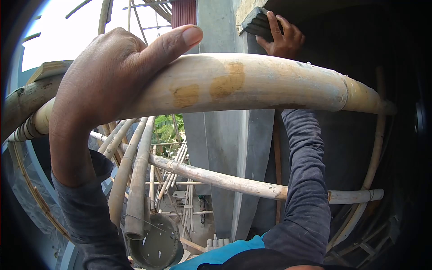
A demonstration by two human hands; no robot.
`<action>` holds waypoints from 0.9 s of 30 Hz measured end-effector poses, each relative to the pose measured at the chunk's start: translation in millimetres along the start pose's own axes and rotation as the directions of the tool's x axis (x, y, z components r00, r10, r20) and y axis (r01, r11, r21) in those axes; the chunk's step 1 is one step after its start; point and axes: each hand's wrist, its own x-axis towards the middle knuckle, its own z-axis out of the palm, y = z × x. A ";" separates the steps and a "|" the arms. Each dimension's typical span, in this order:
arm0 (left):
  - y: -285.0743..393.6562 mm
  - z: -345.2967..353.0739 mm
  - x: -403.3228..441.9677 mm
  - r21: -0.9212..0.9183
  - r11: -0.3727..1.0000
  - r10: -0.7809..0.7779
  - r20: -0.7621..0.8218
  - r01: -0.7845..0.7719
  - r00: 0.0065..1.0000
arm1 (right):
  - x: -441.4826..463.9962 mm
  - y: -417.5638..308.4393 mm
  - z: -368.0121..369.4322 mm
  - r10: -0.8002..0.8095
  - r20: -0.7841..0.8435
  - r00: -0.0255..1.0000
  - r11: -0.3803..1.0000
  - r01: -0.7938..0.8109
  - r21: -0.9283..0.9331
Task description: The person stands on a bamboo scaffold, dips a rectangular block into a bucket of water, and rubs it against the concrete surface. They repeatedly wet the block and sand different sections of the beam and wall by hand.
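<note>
My left hand is wrapped over a thick bamboo pole that crosses the view close to me. Its thumb lies along the top of the pole, and the fingers behind are hidden. Beyond the pole, my right hand reaches up and grips a dark grey, ridged block-like piece. That piece is against the upper edge of a grey plastered column, beside a rough unplastered patch. Whether it is a sponge or a float I cannot tell.
A lower bamboo pole runs across behind my right sleeve. Several bamboo poles lie lengthwise at left. Beneath them hangs or stands a bucket with grey watery contents. Far below are the ground and more scaffolding. A dark wall stands at right.
</note>
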 end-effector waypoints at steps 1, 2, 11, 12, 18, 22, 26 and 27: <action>-1.2 -3.9 1.1 0.006 1.000 0.013 0.006 -0.013 1.000 | 12.5 1.3 -6.8 0.005 0.006 1.000 1.000 -0.005 -0.002; -1.0 -3.5 2.4 0.006 1.000 0.022 0.008 -0.022 1.000 | 25.7 2.0 -13.8 -0.035 -0.033 0.999 0.996 0.032 -0.081; 1.6 -1.5 1.5 0.056 0.998 -0.035 0.042 0.032 0.998 | -23.9 26.3 18.5 0.032 0.239 0.970 0.988 0.005 -0.152; 0.2 -2.4 1.3 0.061 0.998 -0.030 0.035 0.028 0.999 | -19.0 22.5 6.7 0.021 0.222 0.975 0.985 0.017 -0.171; 0.0 0.5 1.7 0.006 0.999 0.051 -0.057 -0.051 0.997 | 82.0 66.6 -62.9 -0.046 -0.313 0.948 0.976 -0.025 -0.218; -0.3 0.7 1.1 0.026 0.998 0.051 -0.073 -0.049 0.996 | 98.9 65.3 -71.1 -0.089 -0.308 0.947 0.970 0.012 -0.244; 0.4 -1.8 0.2 0.050 0.998 0.031 -0.036 -0.029 0.999 | 29.4 53.2 -13.5 -0.100 0.003 0.995 0.991 0.100 -0.089; 0.5 -1.7 1.8 0.061 0.998 0.024 -0.026 -0.022 0.999 | 9.3 52.7 -4.4 -0.134 0.138 0.981 0.991 0.136 -0.008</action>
